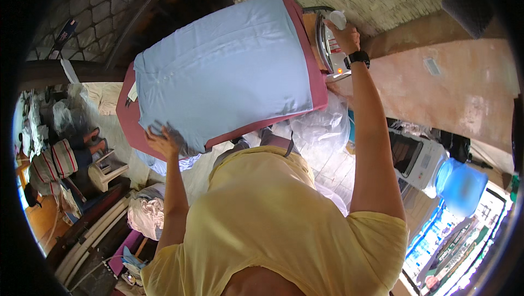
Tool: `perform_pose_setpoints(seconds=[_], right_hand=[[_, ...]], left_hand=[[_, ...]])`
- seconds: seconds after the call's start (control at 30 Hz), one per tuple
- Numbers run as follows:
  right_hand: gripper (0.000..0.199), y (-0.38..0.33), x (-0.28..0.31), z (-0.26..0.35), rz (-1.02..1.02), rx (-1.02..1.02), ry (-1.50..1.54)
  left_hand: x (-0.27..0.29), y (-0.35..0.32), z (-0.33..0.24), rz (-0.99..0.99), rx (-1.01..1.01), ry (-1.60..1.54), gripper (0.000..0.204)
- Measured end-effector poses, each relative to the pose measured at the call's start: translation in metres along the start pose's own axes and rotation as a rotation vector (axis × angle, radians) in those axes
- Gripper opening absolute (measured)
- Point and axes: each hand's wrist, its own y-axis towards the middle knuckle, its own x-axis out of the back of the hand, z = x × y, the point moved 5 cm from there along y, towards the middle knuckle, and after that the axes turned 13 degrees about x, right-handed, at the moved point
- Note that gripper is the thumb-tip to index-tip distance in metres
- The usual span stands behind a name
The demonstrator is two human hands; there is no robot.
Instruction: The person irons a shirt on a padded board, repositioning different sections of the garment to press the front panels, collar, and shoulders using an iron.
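A light blue buttoned shirt (218, 72) lies spread over a maroon-covered ironing board (130, 127). My left hand (162, 141) rests at the near left edge of the shirt, its fingers spread and holding nothing. At the board's right end is an iron (334, 62) with a lit orange light. My right hand (346, 36) is closed at the top of the iron, wearing a black watch (357, 60). Right by its thumb is a small round white cup-like piece (338, 19). Whether the fingers grip this piece or the iron's handle, I cannot tell.
A brown wall (453, 78) runs along the right. Clear plastic wrapping (322, 127) lies below the board's right end. A small wooden stool (106, 170) and bundled pale cloth (146, 214) are at left. A white appliance (417, 159) and blue water bottle (464, 187) stand at right.
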Motion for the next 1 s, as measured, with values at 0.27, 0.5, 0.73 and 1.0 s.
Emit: perform_pose_setpoints(seconds=[0.27, 0.5, 0.73, 1.0], right_hand=[[0.081, 0.045, -0.031, -0.054, 0.022, 0.006, -0.159], [0.088, 0.031, -0.032, -0.027, 0.099, 0.049, -0.040], [0.085, 0.018, -0.036, -0.041, 0.035, 0.018, -0.105], [0.071, -0.021, -0.019, -0.001, -0.394, 0.528, -0.335]], left_hand=[[-0.033, 0.043, 0.135, 0.330, 0.494, -0.164, 0.063], [-0.038, 0.025, 0.138, 0.579, 0.774, -0.518, 0.034], [-0.043, 0.017, 0.125, 0.671, 0.931, -0.839, 0.020], [-0.041, 0.024, 0.126, 0.604, 0.901, -0.873, 0.027]])
